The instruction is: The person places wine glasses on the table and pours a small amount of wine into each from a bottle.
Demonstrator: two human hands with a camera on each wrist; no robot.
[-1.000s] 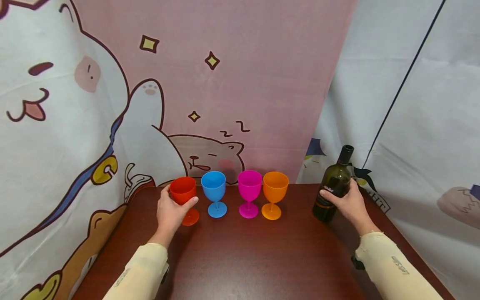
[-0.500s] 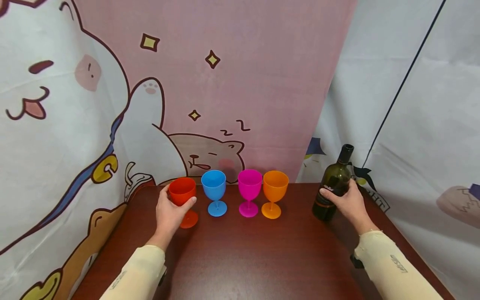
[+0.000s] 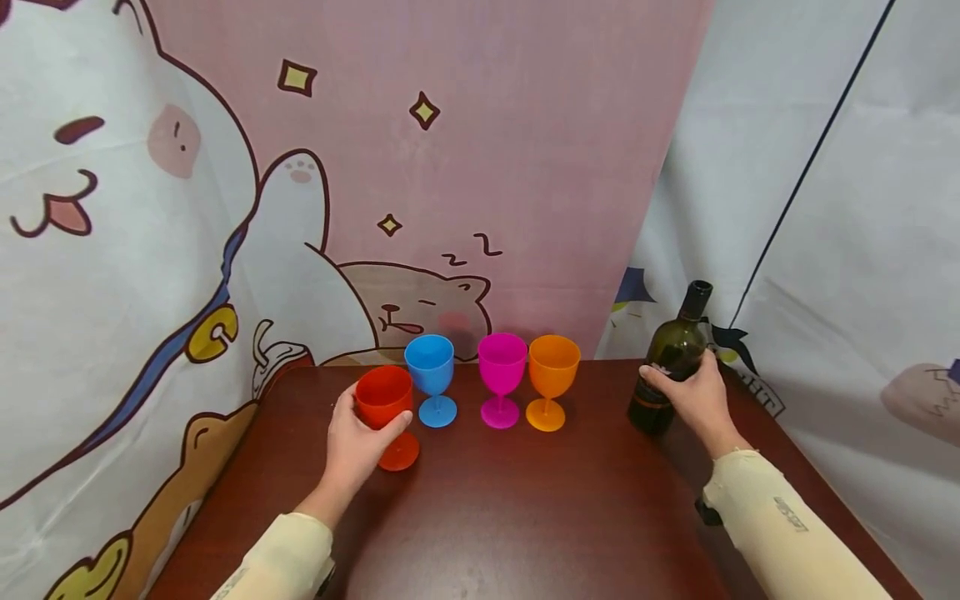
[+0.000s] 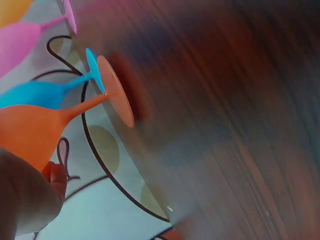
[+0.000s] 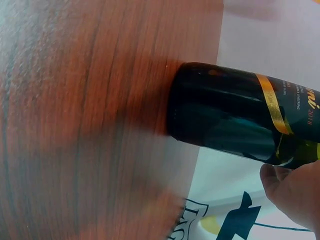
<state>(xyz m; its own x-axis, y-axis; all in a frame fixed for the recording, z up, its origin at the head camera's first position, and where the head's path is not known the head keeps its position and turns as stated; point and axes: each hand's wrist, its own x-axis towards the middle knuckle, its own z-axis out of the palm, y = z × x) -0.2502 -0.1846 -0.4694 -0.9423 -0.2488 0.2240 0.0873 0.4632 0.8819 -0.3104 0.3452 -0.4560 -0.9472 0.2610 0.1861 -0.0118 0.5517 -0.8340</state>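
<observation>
My left hand [image 3: 358,446] grips the bowl of a red plastic goblet [image 3: 384,400], thumb on the near side. Its round foot [image 4: 117,92] shows close over the table with a dark shadow beside it in the left wrist view. Behind and to the right of it stands a blue goblet [image 3: 430,367]. At the right, my right hand [image 3: 699,400] holds a dark green wine bottle [image 3: 678,342] around its body. In the right wrist view the bottle's black label [image 5: 300,102] and gold band show, its base near the table surface.
A magenta goblet [image 3: 502,364] and an orange goblet [image 3: 553,367] stand upright beside each other near the back edge of the brown wooden table [image 3: 517,517]. A printed cloth [image 3: 525,150] with cartoon animals hangs directly behind and around the table.
My left hand has brought the red goblet toward me and to the right, overlapping less of the table's left side. The right hand stays on the bottle, and the other goblets keep their places.
</observation>
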